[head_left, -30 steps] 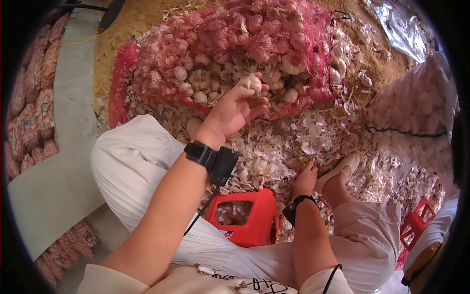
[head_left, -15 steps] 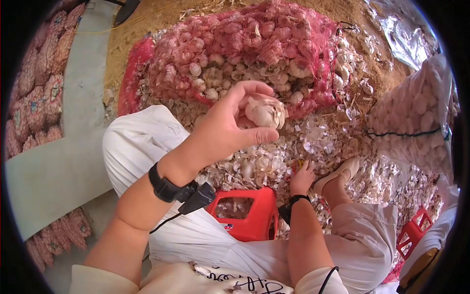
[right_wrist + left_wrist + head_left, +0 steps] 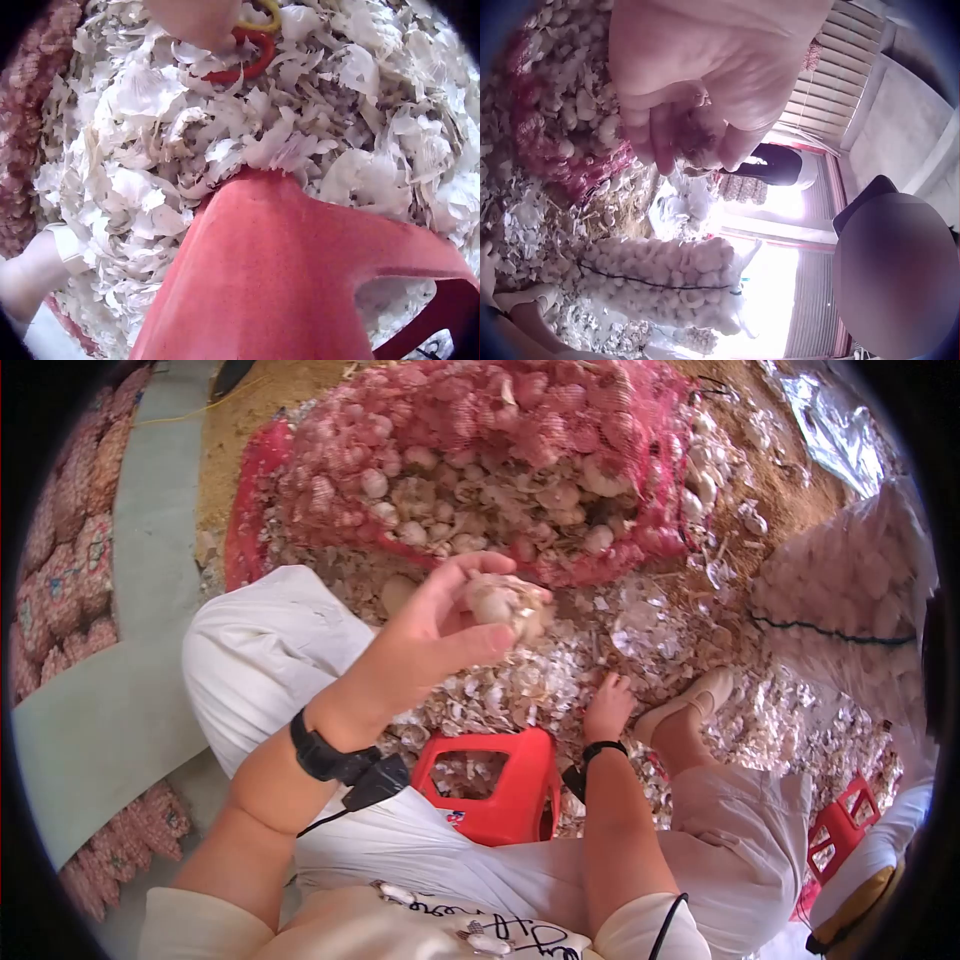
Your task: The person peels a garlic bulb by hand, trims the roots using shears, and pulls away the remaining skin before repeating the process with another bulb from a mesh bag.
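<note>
My left hand [image 3: 425,635] holds a garlic bulb [image 3: 505,608] with papery, loose skin, fingers behind it and thumb in front. This is just off the near edge of the pink net sack [image 3: 660,545]. In the left wrist view the left hand [image 3: 712,67] curls over the bulb, which is mostly hidden in shade. Low down among the garlic skins is my right hand [image 3: 608,710], beside a shoe. In the right wrist view, a red and yellow pair of looped handles [image 3: 262,60] lies against the right hand [image 3: 199,19]; I cannot tell whether the fingers grip it.
Several garlic bulbs [image 3: 470,500] show through the sack's torn opening. A red plastic stool [image 3: 490,800] stands between the legs. Garlic skins [image 3: 520,685] cover the ground. On the right is a clear bag of peeled-looking white garlic [image 3: 840,580], with another red stool [image 3: 845,825] below it.
My left hand has come back from the sack's opening toward me with the garlic bulb, then shifted slightly left and down. The right hand stays low; the coloured handles are no longer visible from the head.
</note>
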`<action>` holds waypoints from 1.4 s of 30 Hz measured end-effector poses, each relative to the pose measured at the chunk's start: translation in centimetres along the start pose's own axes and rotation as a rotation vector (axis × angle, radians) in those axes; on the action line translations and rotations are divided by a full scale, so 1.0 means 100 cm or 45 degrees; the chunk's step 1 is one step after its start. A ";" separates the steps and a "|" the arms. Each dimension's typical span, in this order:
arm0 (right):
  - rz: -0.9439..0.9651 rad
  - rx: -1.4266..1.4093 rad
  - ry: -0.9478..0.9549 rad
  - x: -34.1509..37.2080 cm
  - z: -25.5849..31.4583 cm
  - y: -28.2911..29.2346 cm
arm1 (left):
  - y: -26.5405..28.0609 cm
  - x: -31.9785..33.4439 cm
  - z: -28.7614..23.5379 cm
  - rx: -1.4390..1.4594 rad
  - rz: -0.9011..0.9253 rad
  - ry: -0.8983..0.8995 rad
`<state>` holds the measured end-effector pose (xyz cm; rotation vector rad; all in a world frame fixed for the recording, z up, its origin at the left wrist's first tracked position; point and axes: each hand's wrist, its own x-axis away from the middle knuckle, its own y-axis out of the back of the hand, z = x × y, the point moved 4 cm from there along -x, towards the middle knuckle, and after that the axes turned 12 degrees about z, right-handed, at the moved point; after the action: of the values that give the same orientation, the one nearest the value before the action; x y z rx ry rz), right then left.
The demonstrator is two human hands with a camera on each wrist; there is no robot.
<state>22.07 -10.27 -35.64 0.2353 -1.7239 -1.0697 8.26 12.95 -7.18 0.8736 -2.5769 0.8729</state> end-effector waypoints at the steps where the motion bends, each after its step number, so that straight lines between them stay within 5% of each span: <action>1: -0.035 0.008 -0.030 -0.005 -0.001 -0.004 | -0.001 -0.002 0.002 0.023 0.016 0.001; 10: 0.164 -0.580 0.028 0.012 -0.011 0.025 | 0.007 -0.010 0.027 -0.025 -0.032 0.112; 13: 0.140 -0.637 0.154 0.016 -0.014 0.049 | -0.003 -0.014 0.023 -0.002 0.068 0.035; 16: 0.380 -0.577 0.414 0.024 -0.011 0.079 | -0.010 -0.008 0.018 0.018 0.087 0.008; 20: 0.318 -0.567 0.715 0.043 -0.019 0.117 | -0.016 0.002 0.017 0.037 0.131 -0.019; 24: 0.339 -0.852 0.501 0.097 -0.017 0.191 | -0.031 0.023 0.011 0.077 0.231 -0.080; 27: 0.372 -0.748 0.433 0.155 -0.007 0.257 | -0.039 0.043 0.007 0.312 0.368 -0.043; 29: 0.306 -0.790 0.562 0.161 -0.020 0.250 | -0.038 0.057 0.002 0.310 0.445 -0.042; 31: 0.483 -1.715 0.806 0.191 -0.017 0.253 | -0.041 0.071 0.004 0.321 0.508 -0.032; 32: 0.539 -1.842 0.889 0.207 -0.011 0.255 | -0.042 0.076 0.007 0.231 0.507 0.034; 36: 0.436 -2.147 0.945 0.235 0.012 0.231 | -0.054 0.102 0.014 0.058 0.355 0.103; 42: 0.291 -1.928 0.796 0.208 0.024 0.227 | -0.046 0.111 0.032 0.108 0.190 0.049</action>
<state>18.39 -8.43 -5.08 -0.5289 -0.1151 -1.5960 2.29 2.96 -2.69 0.6860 -2.6146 1.0367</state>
